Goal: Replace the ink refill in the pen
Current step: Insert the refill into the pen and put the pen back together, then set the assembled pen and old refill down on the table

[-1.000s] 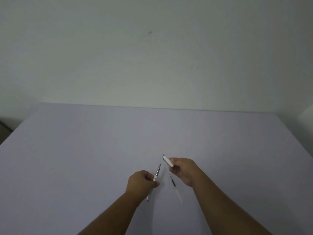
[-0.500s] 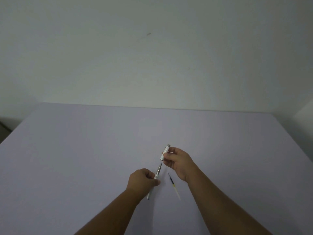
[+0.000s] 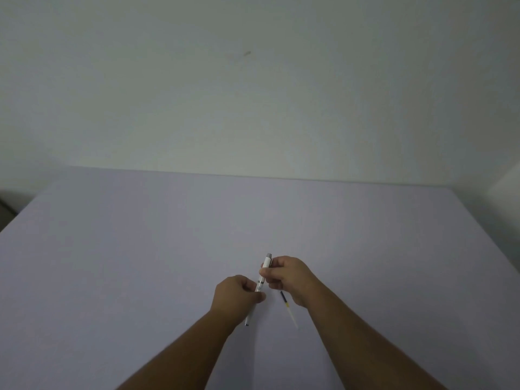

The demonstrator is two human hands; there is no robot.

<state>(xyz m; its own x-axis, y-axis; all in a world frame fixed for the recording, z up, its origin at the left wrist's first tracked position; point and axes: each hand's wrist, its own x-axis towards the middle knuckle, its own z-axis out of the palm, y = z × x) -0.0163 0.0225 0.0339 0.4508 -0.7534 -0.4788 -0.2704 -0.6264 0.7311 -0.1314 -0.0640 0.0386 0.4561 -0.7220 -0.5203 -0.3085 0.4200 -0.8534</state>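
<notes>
A white pen is held in both hands just above the table. My left hand [image 3: 235, 296] grips the pen's lower barrel [image 3: 250, 316], whose tip points toward me. My right hand [image 3: 287, 275] pinches the pen's upper half [image 3: 266, 263], a white piece with a grey end cap. The two halves meet in one line at a grey ring between my hands. A loose ink refill [image 3: 289, 311], dark at its far end with a yellow band and a pale tube, lies on the table under my right wrist.
The lilac table [image 3: 140, 263] reaches back to a plain pale wall. Its left edge falls away at the far left, and a white object [image 3: 506, 184] stands at the far right corner.
My right hand has brought the upper half from the right and turned it upright. It now sits in line on the barrel in my left hand. The refill has not moved.
</notes>
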